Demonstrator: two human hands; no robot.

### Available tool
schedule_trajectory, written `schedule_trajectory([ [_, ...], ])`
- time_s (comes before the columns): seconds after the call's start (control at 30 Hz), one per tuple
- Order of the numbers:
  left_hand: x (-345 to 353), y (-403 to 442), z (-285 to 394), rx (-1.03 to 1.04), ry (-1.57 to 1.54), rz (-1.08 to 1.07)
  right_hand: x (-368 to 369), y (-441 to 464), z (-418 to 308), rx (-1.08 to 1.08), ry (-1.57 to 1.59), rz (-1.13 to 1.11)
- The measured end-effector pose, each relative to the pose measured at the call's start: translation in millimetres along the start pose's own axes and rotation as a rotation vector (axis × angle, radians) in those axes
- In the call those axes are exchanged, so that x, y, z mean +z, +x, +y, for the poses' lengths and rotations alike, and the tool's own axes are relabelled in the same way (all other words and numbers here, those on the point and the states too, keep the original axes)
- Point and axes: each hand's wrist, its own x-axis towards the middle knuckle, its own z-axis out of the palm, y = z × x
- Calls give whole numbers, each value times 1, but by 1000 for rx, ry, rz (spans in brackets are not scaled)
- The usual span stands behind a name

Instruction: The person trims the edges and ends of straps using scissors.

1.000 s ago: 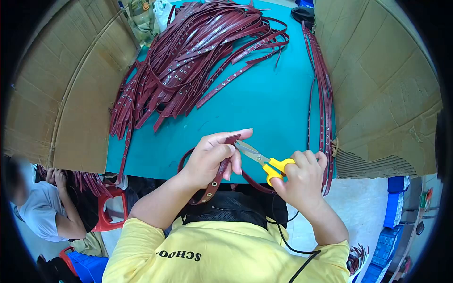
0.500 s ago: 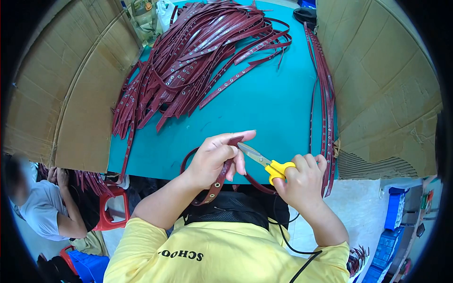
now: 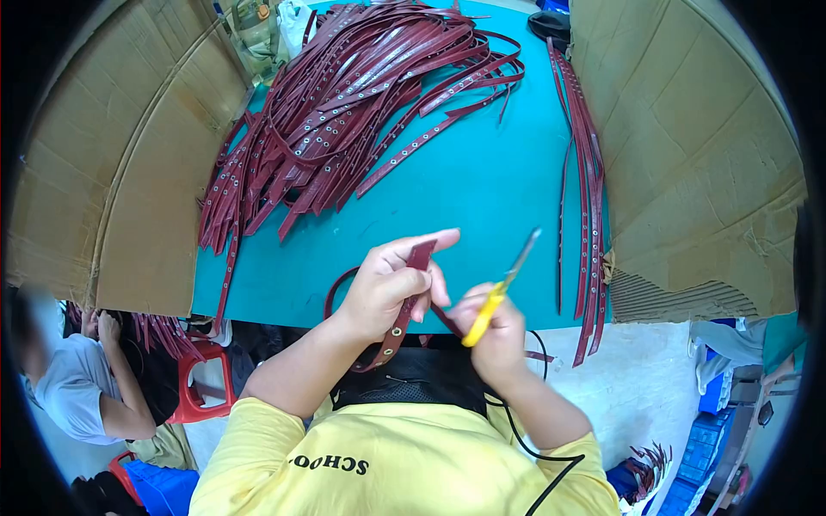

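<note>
My left hand (image 3: 385,291) pinches a dark red strap with metal eyelets (image 3: 421,255) near its end, thumb on top and index finger stretched out. The strap's end points up past the thumb, and its length loops down below the hand. In my right hand (image 3: 496,342) is a pair of scissors with yellow handles (image 3: 487,316), its blades pointing up and away from the strap end. The right hand is blurred and lies close to another stretch of the strap; whether its fingers also grip it I cannot tell.
A big heap of dark red eyelet straps (image 3: 344,112) covers the green table's (image 3: 465,215) left and back. More straps (image 3: 588,206) lie along the right edge. Cardboard walls (image 3: 151,163) flank both sides. A co-worker (image 3: 82,383) sits at left near a red stool (image 3: 225,378).
My right hand has moved left and toward the strap below my left hand. The scissors have swung from the strap's end to point up and away. The left hand keeps its hold.
</note>
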Motion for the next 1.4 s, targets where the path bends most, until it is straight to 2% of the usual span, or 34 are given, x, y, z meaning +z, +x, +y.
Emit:
schedule_trajectory([
  [0.03,4,2,-1,28,-9,38,10,-6,11,-29,-49,-57],
  [0.1,10,4,-3,85,-5,90,35,-20,30,-105,67,-41],
  [0.2,10,8,-6,189,52,110,45,-24,17,29,172,-63],
  [0.3,7,16,-3,388,203,274,34,-21,15,53,265,-48],
  [0.37,-23,29,6,586,333,510,27,-17,6,28,254,-21],
  [0.43,-60,36,7,610,246,608,23,-15,0,36,251,-8],
  [0.47,-82,29,6,566,290,401,22,-15,-3,48,281,5],
  [0.57,-41,23,0,640,463,124,23,-14,-3,18,313,24],
  [0.6,-29,14,5,568,584,19,24,-14,-3,12,322,22],
  [0.63,-15,6,7,440,562,-5,25,-14,-4,6,329,22],
  [0.77,2,-4,6,304,550,-105,25,-14,-6,-36,345,10],
  [0.87,8,-8,3,217,438,-95,23,-12,-4,-109,233,27],
  [0.97,9,-9,2,170,383,-36,2,-4,-5,-195,-148,0],
  [1.0,8,-9,2,164,376,-11,-3,-1,-7,-191,-167,65],
  [1.03,11,-11,6,138,351,15,-12,4,-19,-194,-323,78],
  [1.1,18,-15,16,83,301,63,-27,12,-30,-335,-675,154],
  [1.2,16,-18,20,81,405,67,-48,18,-40,-444,-992,131],
  [1.3,18,-20,23,90,408,77,-59,20,-49,-507,-1097,41],
  [1.4,19,-22,24,84,392,79,-61,20,-55,-466,-1131,-24],
])
